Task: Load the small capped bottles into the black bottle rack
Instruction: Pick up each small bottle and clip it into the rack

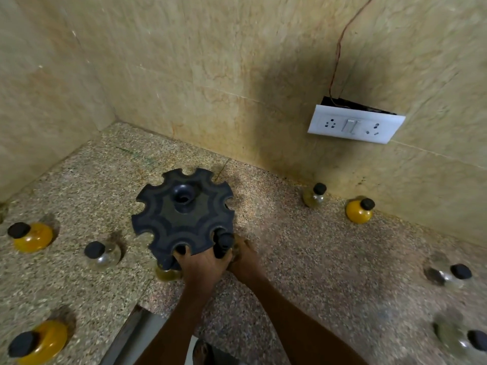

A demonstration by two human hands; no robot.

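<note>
The black bottle rack (181,219), a round disc with notched slots and a centre hub, stands on the speckled counter. My left hand (203,264) grips its near edge. My right hand (243,255) is closed on a small black-capped bottle (224,242) that sits in a near slot. Another bottle (166,273) with yellowish contents hangs below the rack beside my left fingers. Loose bottles stand around: yellow ones (34,238) (44,338) and a clear one (104,255) at the left, a clear one (313,197) and a yellow one (359,210) by the back wall.
Two more clear capped bottles (448,275) (458,338) stand at the right. Tiled walls close the counter at the back and left, meeting in a corner. A white socket plate (355,125) hangs tilted from the wall. The counter's front edge (137,325) runs below my left forearm.
</note>
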